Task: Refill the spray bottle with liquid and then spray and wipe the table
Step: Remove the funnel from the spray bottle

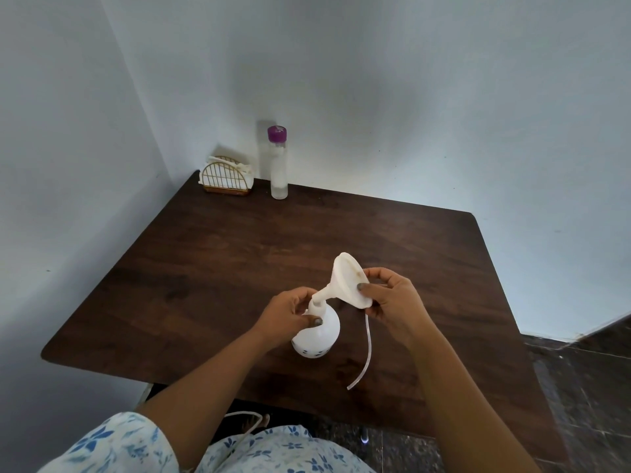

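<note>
— Spray bottle [319, 337]: where do we have it?
— On the dark wooden table [239, 250], close to our edge and about midway across. It is white and round-bellied, with small dark marks near its base, and it leans a little.
— And our left hand [290, 314]?
— It is curled round the bottle's neck, thumb on the near side and fingers wrapped behind.
— What does our right hand [392, 302] hold?
— It pinches the rim of a white funnel [348, 281], thumb on the near face and fingers behind. The funnel is tilted, with its wide mouth raised and turned away from us. Its spout slants down and left to the bottle's neck. We cannot tell whether the tip sits inside the opening, because our left fingers hide it.
— Anything beside the bottle?
— A thin pale tube [367, 349] lies on the table just to its right, curving toward us. Its upper end goes out of sight under our right hand.
— And farther back?
— A tall clear bottle [278, 172] with a purple cap [277, 133] stands upright at the far left corner, well apart from our hands. Just beside it is a gold wire napkin holder [227, 177] with white napkins in it.
</note>
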